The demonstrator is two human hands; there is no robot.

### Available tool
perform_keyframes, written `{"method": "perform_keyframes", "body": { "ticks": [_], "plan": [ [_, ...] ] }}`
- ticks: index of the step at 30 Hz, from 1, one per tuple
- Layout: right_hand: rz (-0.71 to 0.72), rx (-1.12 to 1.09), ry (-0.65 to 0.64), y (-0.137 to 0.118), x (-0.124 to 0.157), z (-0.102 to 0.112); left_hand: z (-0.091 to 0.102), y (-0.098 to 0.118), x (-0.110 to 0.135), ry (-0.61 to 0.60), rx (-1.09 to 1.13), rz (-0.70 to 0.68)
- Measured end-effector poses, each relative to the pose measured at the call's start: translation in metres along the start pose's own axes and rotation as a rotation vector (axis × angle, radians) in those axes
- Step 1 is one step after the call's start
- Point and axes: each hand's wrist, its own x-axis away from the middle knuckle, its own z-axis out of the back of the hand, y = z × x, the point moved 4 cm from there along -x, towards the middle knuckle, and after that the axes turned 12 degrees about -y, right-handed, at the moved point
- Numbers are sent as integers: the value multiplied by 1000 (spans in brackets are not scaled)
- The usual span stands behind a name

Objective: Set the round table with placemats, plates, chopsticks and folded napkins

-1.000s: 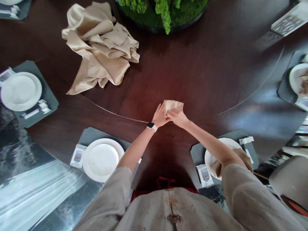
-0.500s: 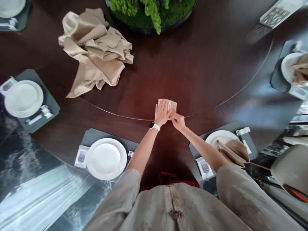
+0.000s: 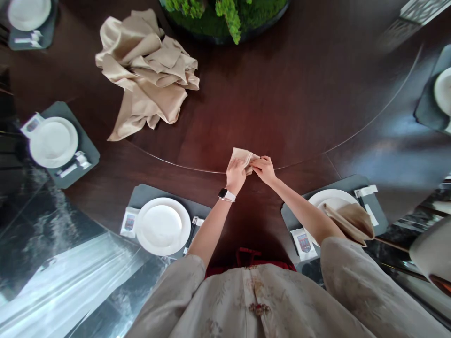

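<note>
A small folded beige cloth napkin (image 3: 243,154) lies at the front edge of the raised round tabletop, straight ahead of me. My left hand (image 3: 236,177), with a watch on the wrist, has its fingers bent and closed on the napkin's left part. At its right side my right hand (image 3: 263,170) pinches the fabric between thumb and fingers. Part of the napkin is hidden under both hands. Further off to the left lies a loose heap of beige satin napkins (image 3: 151,70).
White plates (image 3: 163,226) on grey placemats (image 3: 141,192) stand to either side of me. A folded napkin (image 3: 350,220) rests on the right plate. Behind sits a planter of green moss (image 3: 225,23). A chair (image 3: 431,244) stands at the right.
My left hand has gone from lying flat on the napkin to bent fingers gripping it. The right hand has moved slightly right and up, and the napkin has tilted. The view has shifted.
</note>
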Motion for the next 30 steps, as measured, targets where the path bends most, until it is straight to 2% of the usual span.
{"method": "perform_keyframes", "body": {
  "ticks": [3,5,9,12,13,15,17,19,23,26,27,28,30],
  "plan": [
    [-143,40,-9,-6,-24,1,19,-11,-4,170,162,72],
    [-208,91,-31,-13,-41,-2,27,-15,-5,255,197,54],
    [-415,138,30,-20,-67,-3,18,-21,-5,160,137,-112],
    [-514,144,61,-15,-81,11,7,-32,-5,102,95,-207],
    [-497,136,22,-11,-86,17,4,-35,-6,102,92,-225],
    [-395,85,-141,-5,-96,30,1,-42,-7,114,116,-228],
    [-300,22,-324,-2,-104,37,-2,-47,-10,104,179,-197],
    [-277,35,-417,-5,-110,39,-4,-50,-13,60,251,-148],
    [-188,252,-449,-36,-121,29,4,-49,-14,23,405,-81],
    [-42,144,-584,-63,-118,29,18,-49,-2,-26,652,-31],
    [-7,73,-584,-71,-113,36,20,-48,5,-70,731,-14],
    [11,4,-523,-78,-105,45,22,-45,12,-113,802,-1],
    [-26,-133,-227,-88,-80,65,23,-39,27,-137,951,29]
  ]
}}
